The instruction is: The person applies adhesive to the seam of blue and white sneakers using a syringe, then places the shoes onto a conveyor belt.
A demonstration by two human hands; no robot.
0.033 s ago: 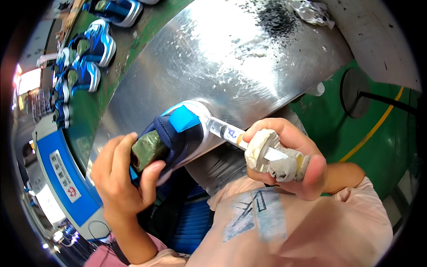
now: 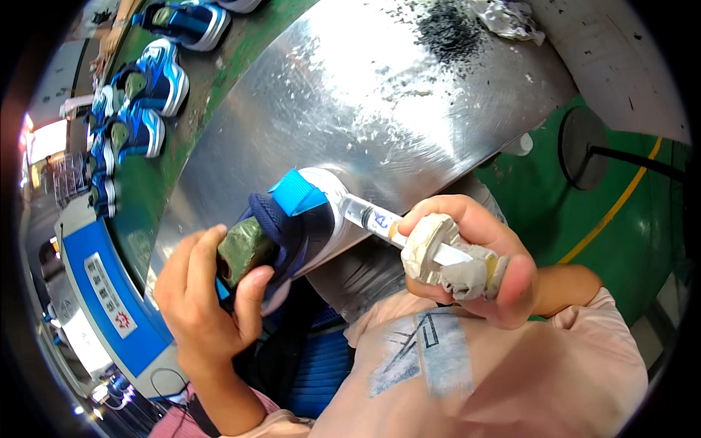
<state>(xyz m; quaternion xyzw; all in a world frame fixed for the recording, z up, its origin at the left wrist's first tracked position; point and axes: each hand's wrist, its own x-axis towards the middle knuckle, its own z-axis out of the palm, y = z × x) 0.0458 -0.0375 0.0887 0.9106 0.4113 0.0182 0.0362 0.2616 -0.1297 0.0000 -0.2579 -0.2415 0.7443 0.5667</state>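
Observation:
A dark navy shoe (image 2: pixel 315 233) with a white sole and a bright blue tab (image 2: pixel 298 193) is tilted over the near edge of the metal table. From its opening sticks a worn green block (image 2: pixel 247 250), like a shoe last. My left hand (image 2: pixel 208 299) is closed round that end, fingers on the far side and thumb on the near side. A clear syringe (image 2: pixel 372 217) is gripped in my right hand (image 2: pixel 482 248), its rear wrapped in off-white, lumpy material. The syringe's tip meets the white sole's edge; whether anything comes out is too small to tell.
Dark crumbs (image 2: pixel 449 33) and crumpled wrapping (image 2: pixel 507 18) lie on the far part of the metal table (image 2: pixel 241 139). Several blue shoes (image 2: pixel 150 80) stand along a green surface at the left. A blue-and-white machine panel (image 2: pixel 117 292) is at lower left, a round dark base (image 2: pixel 584 150) at right.
My left hand and the green block have shifted very slightly right, and the shoe's blue tab looks a little turned. The right hand with the syringe stays almost in place.

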